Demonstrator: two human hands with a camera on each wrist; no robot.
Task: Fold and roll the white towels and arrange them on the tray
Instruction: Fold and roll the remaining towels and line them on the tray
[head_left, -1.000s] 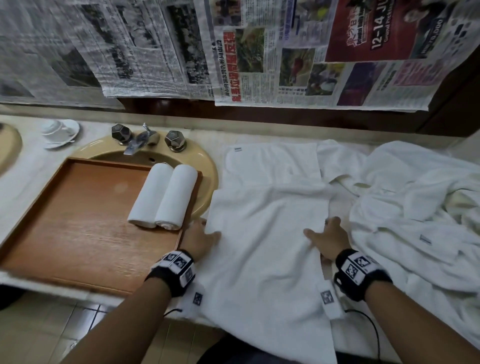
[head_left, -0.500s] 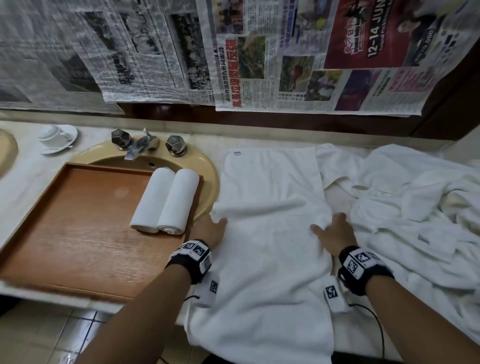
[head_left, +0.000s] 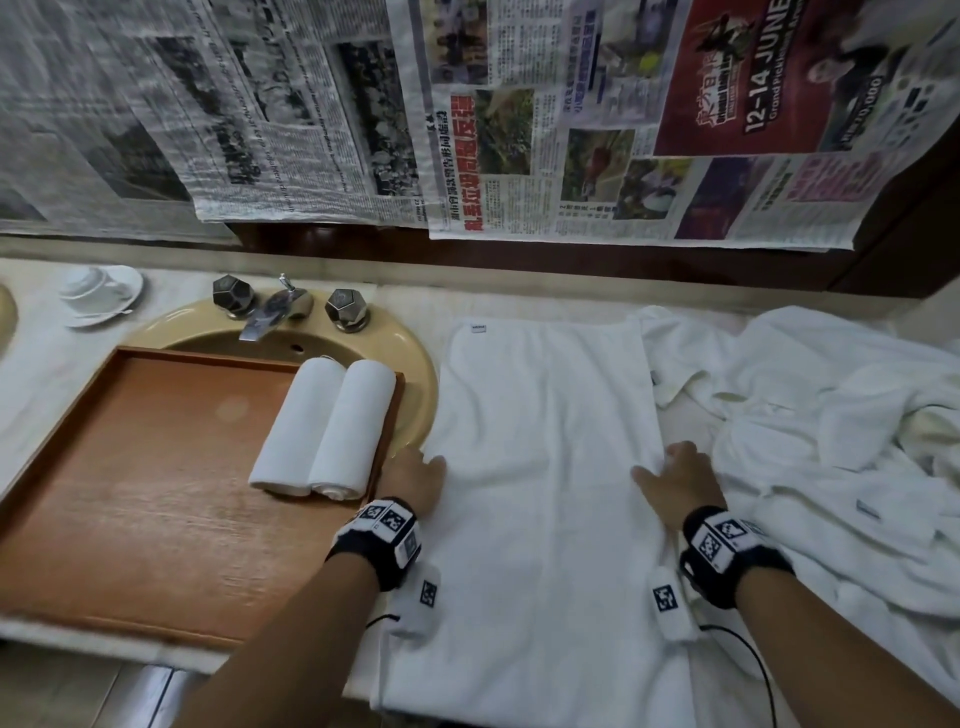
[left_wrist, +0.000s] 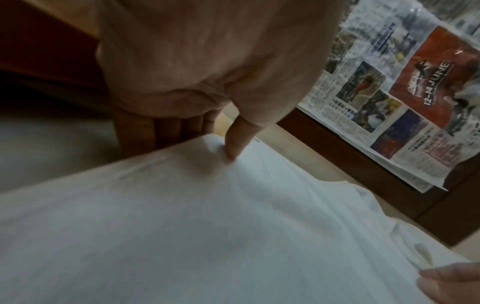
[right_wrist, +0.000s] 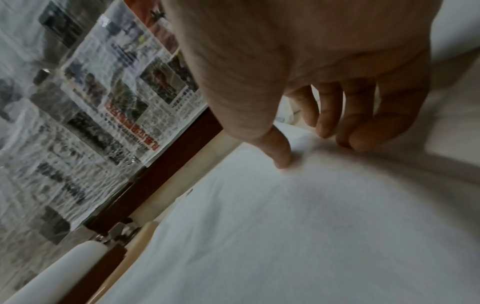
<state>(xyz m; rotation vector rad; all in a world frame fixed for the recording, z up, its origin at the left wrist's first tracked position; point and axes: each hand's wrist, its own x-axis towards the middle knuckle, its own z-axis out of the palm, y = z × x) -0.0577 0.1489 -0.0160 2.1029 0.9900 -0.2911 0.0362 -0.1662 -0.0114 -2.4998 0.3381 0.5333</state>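
Left hand (head_left: 410, 480) sits at the near left edge of the spread white towel (head_left: 545, 467), and I'm pinching that edge: the left wrist view shows my thumb (left_wrist: 237, 139) pressed down on top of the cloth with the fingers (left_wrist: 166, 131) tucked below the hem. Right hand (head_left: 675, 480) mirrors it at the towel's right edge, thumb (right_wrist: 280, 152) planted on the fabric and the other fingers (right_wrist: 363, 131) curled down onto the cloth just past it; whether they wrap under the edge I can't tell.

Between my two hands the towel lies flat along the bench (head_left: 41, 374), running away from me toward the wall, a small label at its far left corner, its near end hanging over the bench's front edge below my wrists.

Just left of my left hand is the wooden tray (head_left: 156, 467), resting across the beige sink (head_left: 415, 364). Two rolled towels (head_left: 324, 428) lie side by side, touching, at the tray's right end, right beside my left knuckles. Beyond them, the tap (head_left: 275, 309) with its two faceted knobs.

Off to the right of my right hand, a heap of unfolded white towels (head_left: 831, 415) sprawls over the bench. Far left, well away from both hands, a cup and saucer (head_left: 98, 293). Newspaper sheets (head_left: 519, 130) cover the wall ahead.
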